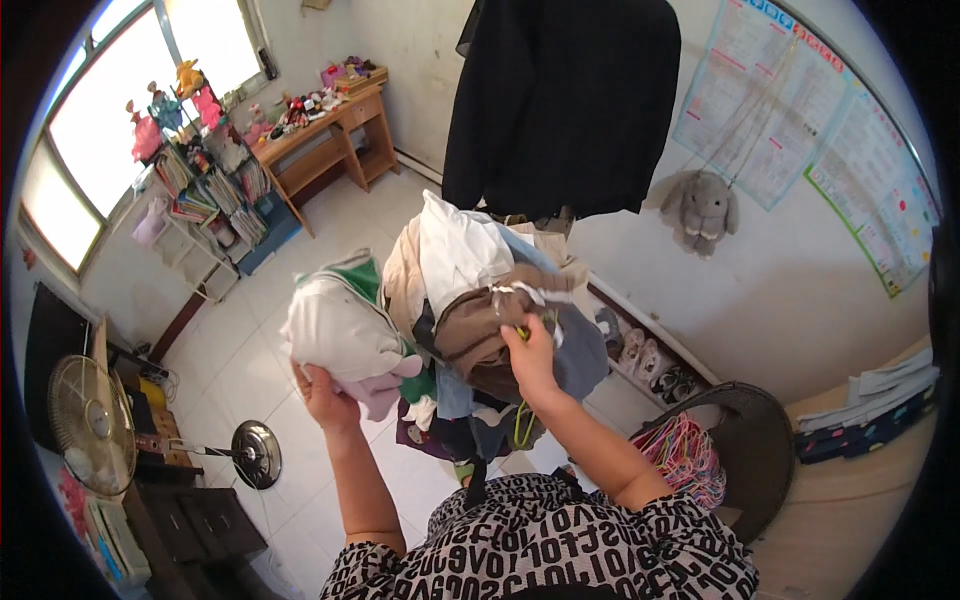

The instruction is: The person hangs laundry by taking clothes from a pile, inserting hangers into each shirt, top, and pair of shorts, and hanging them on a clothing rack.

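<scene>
- Black lettering is printed all over the pale shirt (560, 545) worn by the person, its letters large and boldly outlined against the cloth.
- By the left hand (325, 398), a pale garment (345, 325) is grasped at its lower edge, thumb pressed against the fabric.
- By the right hand (532, 358), a brown garment (475, 335) is gripped near its top, where a white strip is also seen; something yellow-green is shown at the fingers.
- Both garments are held in front of the body, over the tiled floor (300, 500); just beside them, a white cloth (460, 250) is bunched among other clothes.
- Above, a black garment (565, 100) is hung.
- On the right wall, two printed charts are mounted: an upper chart (755, 90) and a green-edged chart (880, 170). Lines of text and coloured marks are carried by both, but the small print cannot be made out.
- Beside the charts, a grey plush rabbit (702, 208) is suspended.
- Multicoloured hangers (685, 455) are gathered in a dark basket (770, 470).
</scene>
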Demonstrator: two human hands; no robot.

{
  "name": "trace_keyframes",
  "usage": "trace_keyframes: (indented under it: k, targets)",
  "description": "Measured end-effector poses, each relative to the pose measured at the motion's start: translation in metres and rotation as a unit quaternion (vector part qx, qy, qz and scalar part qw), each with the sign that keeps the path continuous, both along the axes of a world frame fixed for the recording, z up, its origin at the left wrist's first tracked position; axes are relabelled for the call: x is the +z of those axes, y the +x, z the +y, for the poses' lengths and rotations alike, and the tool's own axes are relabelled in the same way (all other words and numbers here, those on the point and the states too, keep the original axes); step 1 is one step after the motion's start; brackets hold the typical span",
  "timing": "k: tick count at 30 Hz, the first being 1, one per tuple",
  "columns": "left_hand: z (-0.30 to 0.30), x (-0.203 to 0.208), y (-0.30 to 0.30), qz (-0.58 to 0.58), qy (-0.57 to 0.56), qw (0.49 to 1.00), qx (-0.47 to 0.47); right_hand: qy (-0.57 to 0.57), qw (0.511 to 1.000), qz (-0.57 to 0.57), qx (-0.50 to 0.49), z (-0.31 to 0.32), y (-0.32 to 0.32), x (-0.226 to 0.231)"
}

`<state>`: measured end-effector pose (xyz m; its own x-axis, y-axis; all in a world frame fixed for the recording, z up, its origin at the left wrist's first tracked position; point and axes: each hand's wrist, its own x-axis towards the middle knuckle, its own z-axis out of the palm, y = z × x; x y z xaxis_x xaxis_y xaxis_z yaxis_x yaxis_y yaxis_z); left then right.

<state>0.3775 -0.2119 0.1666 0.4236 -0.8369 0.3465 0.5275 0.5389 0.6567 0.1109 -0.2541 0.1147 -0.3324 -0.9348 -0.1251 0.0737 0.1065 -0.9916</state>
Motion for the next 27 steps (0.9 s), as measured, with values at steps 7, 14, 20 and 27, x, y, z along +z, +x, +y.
trace_keyframes:
  k: [7,14,20,27]
  targets:
    - [-0.033,0.077,-0.066,-0.040,-0.149,0.987,-0.034,-0.167,0.956,0.239,-0.028,-0.089,-0.013,0.074]
    - [-0.108,-0.014,-0.148,-0.794,-0.085,0.602,-0.017,-0.100,0.989,-0.033,-0.107,-0.048,-0.086,-0.031]
    - [-0.093,-0.058,-0.170,-0.815,0.024,0.565,-0.125,-0.042,0.987,-0.012,-0.155,0.020,-0.140,-0.058]
    - [-0.122,-0.014,-0.224,-0.690,0.100,0.713,0.075,-0.024,0.983,0.114,-0.144,0.052,-0.131,-0.031]
